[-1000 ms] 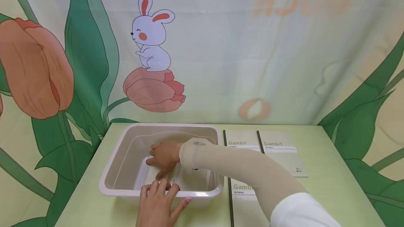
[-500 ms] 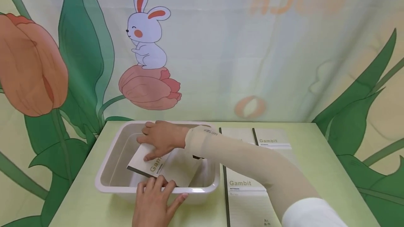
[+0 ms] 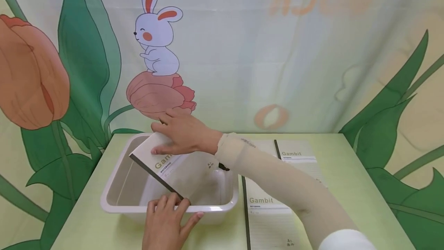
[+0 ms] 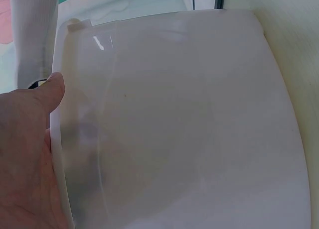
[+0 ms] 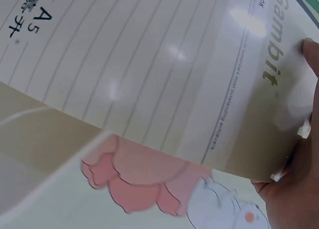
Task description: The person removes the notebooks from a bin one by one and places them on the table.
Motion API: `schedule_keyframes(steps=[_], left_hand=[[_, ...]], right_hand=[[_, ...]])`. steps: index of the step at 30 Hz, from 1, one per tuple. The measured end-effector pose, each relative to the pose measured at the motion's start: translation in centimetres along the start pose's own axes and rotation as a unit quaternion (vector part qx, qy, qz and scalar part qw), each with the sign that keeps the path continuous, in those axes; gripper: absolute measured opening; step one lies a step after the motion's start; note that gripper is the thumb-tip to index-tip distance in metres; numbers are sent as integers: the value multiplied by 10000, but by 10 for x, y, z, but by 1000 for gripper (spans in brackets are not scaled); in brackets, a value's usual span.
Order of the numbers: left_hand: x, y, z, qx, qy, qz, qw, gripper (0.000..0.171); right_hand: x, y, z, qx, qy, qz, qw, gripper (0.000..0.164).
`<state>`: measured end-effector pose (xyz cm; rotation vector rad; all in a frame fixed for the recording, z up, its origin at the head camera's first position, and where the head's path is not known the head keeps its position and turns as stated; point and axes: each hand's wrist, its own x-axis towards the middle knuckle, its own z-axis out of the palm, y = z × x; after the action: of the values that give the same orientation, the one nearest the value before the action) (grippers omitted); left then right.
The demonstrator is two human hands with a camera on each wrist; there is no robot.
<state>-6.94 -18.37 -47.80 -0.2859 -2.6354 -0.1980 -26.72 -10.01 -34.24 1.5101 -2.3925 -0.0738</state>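
Observation:
A cream "Gambit" notebook (image 3: 173, 171) with a dark spine stands tilted in a white plastic bin (image 3: 215, 206), its top edge raised above the far rim. My right hand (image 3: 173, 134) grips that top edge, thumb on the cover and fingers behind. In the right wrist view the notebook's ruled cover (image 5: 164, 79) fills the frame, and the right hand (image 5: 299, 189) shows at the lower right. My left hand (image 3: 164, 223) rests flat against the bin's near wall, fingertips over the rim by the notebook's lower corner. The left wrist view shows the palm (image 4: 25, 154) against the bin's wall (image 4: 189, 129).
Right of the bin, two more Gambit notebooks lie flat on the green table (image 3: 350, 188): one near (image 3: 267, 211), one farther back (image 3: 298, 157). A backdrop printed with a rabbit (image 3: 156, 38), tulips and leaves hangs right behind the table.
My right hand has lifted the notebook's far edge from flat in the bin up and back to a steep tilt above the rim. The left hand has stayed on the near rim.

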Motion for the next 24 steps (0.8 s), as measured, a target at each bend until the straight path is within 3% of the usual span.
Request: schedule_keyframes(steps=[5,11,18,24], left_hand=[[1,0,0,-8,-51,12,10000,41],[0,1,0,63,-16,59,10000,41],[1,0,4,-12,331,201,9993,44],[-1,-1,8,-113,520,315,9981,52]], right_hand=[[-11,10,-22,-63,840,158,9963,55],[-29,26,-46,-171,1772,493,9828,54],[-61,46,-77,123,2825,950,9545,54],[-100,60,-90,424,3330,1619,9280,80]])
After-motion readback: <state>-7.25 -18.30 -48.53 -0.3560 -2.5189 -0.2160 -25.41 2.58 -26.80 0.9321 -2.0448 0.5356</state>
